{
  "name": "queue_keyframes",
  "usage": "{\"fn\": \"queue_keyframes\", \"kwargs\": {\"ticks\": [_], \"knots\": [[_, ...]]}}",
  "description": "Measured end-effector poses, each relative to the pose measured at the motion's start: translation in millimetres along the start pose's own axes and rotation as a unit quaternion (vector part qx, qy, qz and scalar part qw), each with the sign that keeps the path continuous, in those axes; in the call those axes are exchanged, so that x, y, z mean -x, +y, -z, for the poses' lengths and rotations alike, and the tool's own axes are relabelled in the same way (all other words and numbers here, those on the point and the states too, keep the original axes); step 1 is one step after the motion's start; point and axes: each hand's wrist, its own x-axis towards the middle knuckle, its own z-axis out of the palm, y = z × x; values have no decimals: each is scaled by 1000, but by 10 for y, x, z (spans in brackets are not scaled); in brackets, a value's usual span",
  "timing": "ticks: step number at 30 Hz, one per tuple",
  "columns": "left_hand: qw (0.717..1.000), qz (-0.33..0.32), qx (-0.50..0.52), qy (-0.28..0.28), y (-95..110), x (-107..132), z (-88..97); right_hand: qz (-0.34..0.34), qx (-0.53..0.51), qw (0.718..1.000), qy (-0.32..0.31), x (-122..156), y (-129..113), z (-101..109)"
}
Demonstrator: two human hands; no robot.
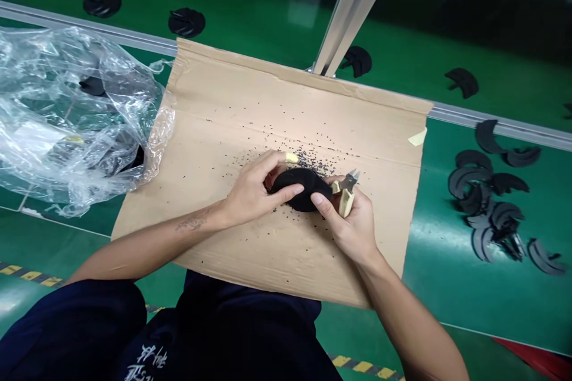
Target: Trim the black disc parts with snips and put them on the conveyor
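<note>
Your left hand (pixel 252 187) gripped the black part (pixel 297 189) above the cardboard (pixel 379 131), among scattered black bits (pixel 313 161); your right hand (pixel 357 229) grasped its other end and held the cutters (pixel 348 183).

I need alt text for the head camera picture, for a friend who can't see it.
A person's left hand and right hand hold a rounded black part above cardboard strewn with tiny black bits; the right also holds pale-handled cutters. Clear plastic lies to the left, and a cluster of curved black parts to the right.
</note>
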Motion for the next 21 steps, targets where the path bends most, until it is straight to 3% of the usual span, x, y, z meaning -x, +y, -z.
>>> {"fn": "queue_keyframes", "kwargs": {"ticks": [6, 12, 17, 21], "knots": [[988, 48, 135, -50, 19, 8, -32, -8, 2, 1000, 5, 5, 4, -18], [987, 52, 146, -43, 38, 10, -20, -23, 7, 1000, 1, 6, 1, -13], [996, -15, 81, -44, 35, -28, 34, -3, 37, 999, -5, 6, -14, 21], [992, -123, -5, -38, 15, -36, 63, 99, 103, 989, 25, -10, -6, 69]]}}
